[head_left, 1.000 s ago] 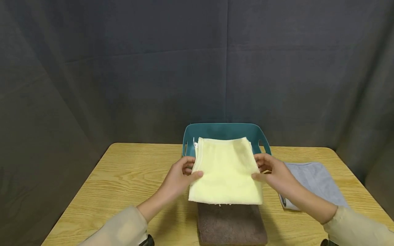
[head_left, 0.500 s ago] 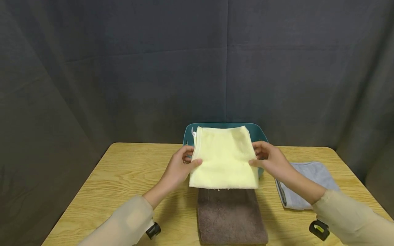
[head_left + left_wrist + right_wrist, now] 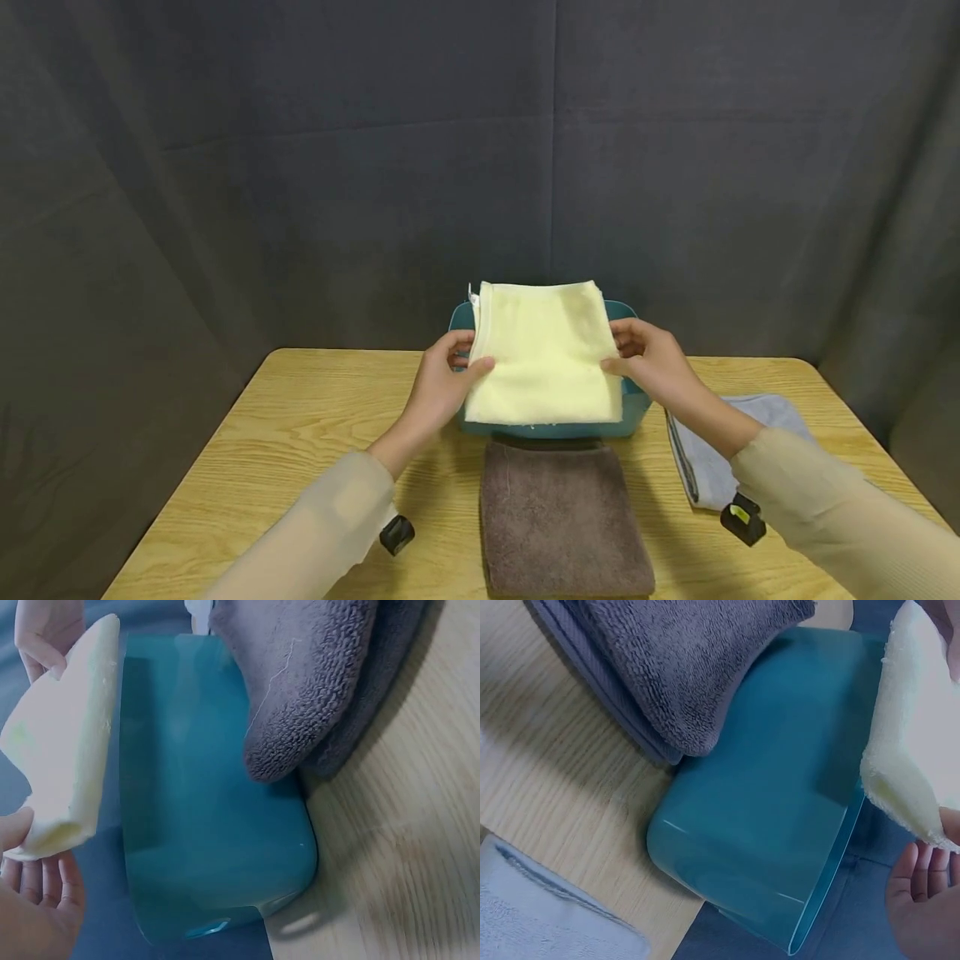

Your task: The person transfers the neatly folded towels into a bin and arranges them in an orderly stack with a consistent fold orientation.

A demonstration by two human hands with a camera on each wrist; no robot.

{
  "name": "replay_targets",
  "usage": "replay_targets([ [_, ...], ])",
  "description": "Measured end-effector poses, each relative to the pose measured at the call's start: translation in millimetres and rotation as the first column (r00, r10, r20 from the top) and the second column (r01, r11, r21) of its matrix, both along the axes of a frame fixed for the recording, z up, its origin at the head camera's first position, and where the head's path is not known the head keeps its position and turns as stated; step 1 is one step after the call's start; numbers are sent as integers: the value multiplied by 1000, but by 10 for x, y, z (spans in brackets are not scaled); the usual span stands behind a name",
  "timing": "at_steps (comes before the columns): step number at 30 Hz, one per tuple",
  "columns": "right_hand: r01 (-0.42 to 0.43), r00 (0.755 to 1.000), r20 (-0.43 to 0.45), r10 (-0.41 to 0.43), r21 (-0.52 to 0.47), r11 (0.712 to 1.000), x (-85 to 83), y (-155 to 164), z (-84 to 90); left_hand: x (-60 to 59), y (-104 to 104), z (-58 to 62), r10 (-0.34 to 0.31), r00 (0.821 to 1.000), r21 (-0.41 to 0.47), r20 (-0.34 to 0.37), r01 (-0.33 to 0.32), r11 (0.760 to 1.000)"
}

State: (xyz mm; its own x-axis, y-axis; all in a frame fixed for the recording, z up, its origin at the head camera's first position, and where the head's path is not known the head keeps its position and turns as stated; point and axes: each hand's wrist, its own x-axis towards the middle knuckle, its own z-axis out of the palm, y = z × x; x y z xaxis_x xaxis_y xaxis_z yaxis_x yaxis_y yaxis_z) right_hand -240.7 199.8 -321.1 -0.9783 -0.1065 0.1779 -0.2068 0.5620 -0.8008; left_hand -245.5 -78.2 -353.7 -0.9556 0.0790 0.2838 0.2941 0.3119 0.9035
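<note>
A folded pale yellow towel (image 3: 543, 354) is held flat in the air over a teal plastic basket (image 3: 555, 429) at the back of the wooden table. My left hand (image 3: 450, 379) pinches its left edge, thumb on top. My right hand (image 3: 637, 358) pinches its right edge the same way. The left wrist view shows the yellow towel (image 3: 64, 761) edge-on beside the basket wall (image 3: 202, 825). In the right wrist view the yellow towel (image 3: 915, 727) hangs above the basket (image 3: 780, 795). The towel hides the basket's inside.
A folded brown towel (image 3: 558, 517) lies on the table (image 3: 300, 433) just in front of the basket. A folded grey-blue towel (image 3: 712, 458) lies at the right, partly under my right forearm. A dark curtain closes off the back.
Both hands have carried the yellow towel up and away from me, from over the brown towel to above the basket. The brown towel now shows in full.
</note>
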Motion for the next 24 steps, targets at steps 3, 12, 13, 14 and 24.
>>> replay_targets([
  [3, 2, 1000, -2, -2, -11, 1000, -43, -7, -9, -51, 9, -1, 17, 1000, 10, -7, -17, 1000],
  [12, 15, 1000, -13, -16, -59, 998, -216, 19, -55, -220, 49, -14, 48, 998, 55, -46, -45, 997],
  [13, 21, 1000, -18, -23, -65, 998, -232, 24, -63, -235, 60, -15, 52, 997, 57, -50, -49, 997],
  [14, 28, 999, -22, -30, -71, 997, -248, 29, -71, -251, 71, -14, 54, 997, 62, -52, -50, 997],
  [24, 78, 996, -33, -82, -121, 990, -391, 60, -135, -355, 171, -6, 50, 997, 43, -66, -47, 998],
])
